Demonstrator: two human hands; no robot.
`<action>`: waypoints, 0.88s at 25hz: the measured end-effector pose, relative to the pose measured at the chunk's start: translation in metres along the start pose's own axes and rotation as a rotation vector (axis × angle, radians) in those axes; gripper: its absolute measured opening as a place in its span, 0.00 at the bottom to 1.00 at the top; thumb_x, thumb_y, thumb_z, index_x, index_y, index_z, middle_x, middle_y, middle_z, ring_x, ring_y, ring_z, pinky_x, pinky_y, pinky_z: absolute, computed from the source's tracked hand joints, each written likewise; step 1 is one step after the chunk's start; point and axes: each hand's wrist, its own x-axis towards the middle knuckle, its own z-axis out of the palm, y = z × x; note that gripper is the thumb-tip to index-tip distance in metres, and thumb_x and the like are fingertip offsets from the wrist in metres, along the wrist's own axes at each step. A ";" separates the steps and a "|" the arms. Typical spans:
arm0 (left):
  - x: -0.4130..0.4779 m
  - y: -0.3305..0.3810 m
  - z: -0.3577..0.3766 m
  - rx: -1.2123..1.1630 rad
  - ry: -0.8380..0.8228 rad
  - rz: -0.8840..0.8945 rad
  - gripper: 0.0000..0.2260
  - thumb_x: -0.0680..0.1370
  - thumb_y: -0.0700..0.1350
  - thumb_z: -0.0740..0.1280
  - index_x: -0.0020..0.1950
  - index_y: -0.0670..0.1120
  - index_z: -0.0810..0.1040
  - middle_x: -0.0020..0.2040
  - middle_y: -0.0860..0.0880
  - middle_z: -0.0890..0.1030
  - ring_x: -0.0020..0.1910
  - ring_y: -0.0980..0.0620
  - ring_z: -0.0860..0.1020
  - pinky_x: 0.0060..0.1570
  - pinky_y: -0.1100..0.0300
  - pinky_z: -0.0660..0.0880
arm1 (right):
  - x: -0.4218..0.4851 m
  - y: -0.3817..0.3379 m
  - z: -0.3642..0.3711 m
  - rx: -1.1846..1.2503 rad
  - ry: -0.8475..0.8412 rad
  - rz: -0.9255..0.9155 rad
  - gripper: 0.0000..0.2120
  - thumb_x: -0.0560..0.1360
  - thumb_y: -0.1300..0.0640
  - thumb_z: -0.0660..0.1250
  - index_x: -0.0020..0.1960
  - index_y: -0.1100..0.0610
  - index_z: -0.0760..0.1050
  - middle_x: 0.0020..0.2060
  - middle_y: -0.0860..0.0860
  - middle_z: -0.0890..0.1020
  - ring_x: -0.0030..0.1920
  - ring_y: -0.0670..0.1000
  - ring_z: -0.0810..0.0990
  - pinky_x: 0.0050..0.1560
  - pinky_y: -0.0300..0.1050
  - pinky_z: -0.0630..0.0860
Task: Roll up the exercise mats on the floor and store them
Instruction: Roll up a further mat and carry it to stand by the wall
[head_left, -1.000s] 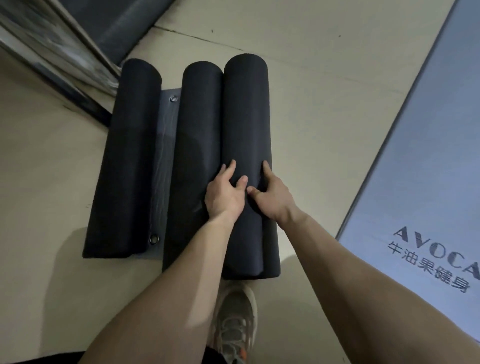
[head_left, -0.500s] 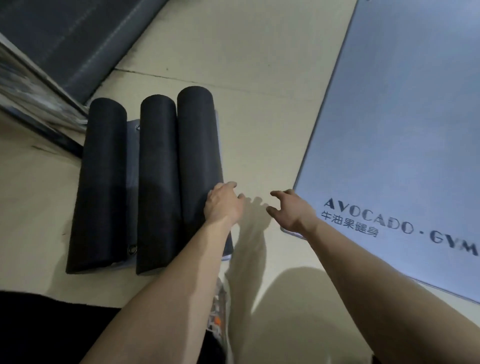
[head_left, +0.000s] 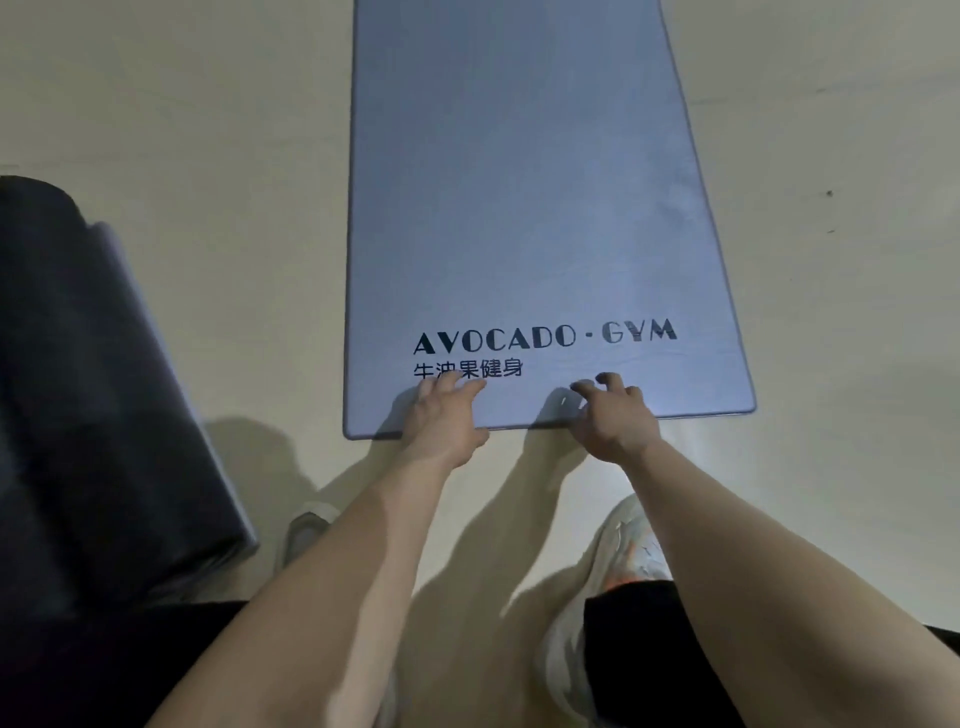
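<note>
A blue-grey exercise mat (head_left: 519, 182) printed "AVOCADO · GYM" lies flat and unrolled on the floor straight ahead. Its short near edge is just in front of me. My left hand (head_left: 447, 410) rests on that edge left of centre, fingers spread on the mat's top just below the printed characters. My right hand (head_left: 615, 415) is on the same edge to the right, fingers bent with the tips touching the mat. The edge still lies flat on the floor. A dark rolled mat (head_left: 104, 389) lies at the left, blurred and cut off by the frame.
Pale floor (head_left: 208, 156) surrounds the flat mat on both sides. My shoes stand just behind the near edge, the left shoe (head_left: 306, 525) beside the dark roll and the right shoe (head_left: 623, 545) under my right forearm.
Both hands have left the dark rolls and moved right onto the flat mat's near edge. The view has swung right, so the rolls now sit at the left border.
</note>
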 end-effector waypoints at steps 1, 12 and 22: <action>0.010 -0.004 0.010 0.101 -0.014 0.021 0.37 0.76 0.53 0.73 0.80 0.56 0.59 0.81 0.49 0.56 0.78 0.41 0.55 0.74 0.47 0.59 | 0.009 0.000 0.010 -0.108 -0.002 -0.062 0.30 0.78 0.46 0.69 0.77 0.46 0.64 0.75 0.52 0.63 0.71 0.62 0.67 0.63 0.56 0.74; 0.004 -0.022 0.020 0.213 0.143 0.192 0.25 0.80 0.35 0.48 0.76 0.45 0.68 0.77 0.43 0.68 0.73 0.36 0.70 0.58 0.43 0.77 | 0.015 0.007 0.027 -0.450 0.182 -0.271 0.18 0.79 0.62 0.57 0.67 0.55 0.72 0.65 0.53 0.76 0.60 0.61 0.76 0.42 0.47 0.68; -0.038 -0.009 -0.084 0.292 0.183 0.026 0.14 0.82 0.41 0.60 0.65 0.51 0.77 0.59 0.43 0.81 0.58 0.40 0.79 0.51 0.53 0.73 | -0.041 -0.041 -0.065 -0.302 0.229 -0.228 0.11 0.84 0.53 0.57 0.56 0.54 0.77 0.54 0.59 0.83 0.53 0.63 0.81 0.43 0.49 0.69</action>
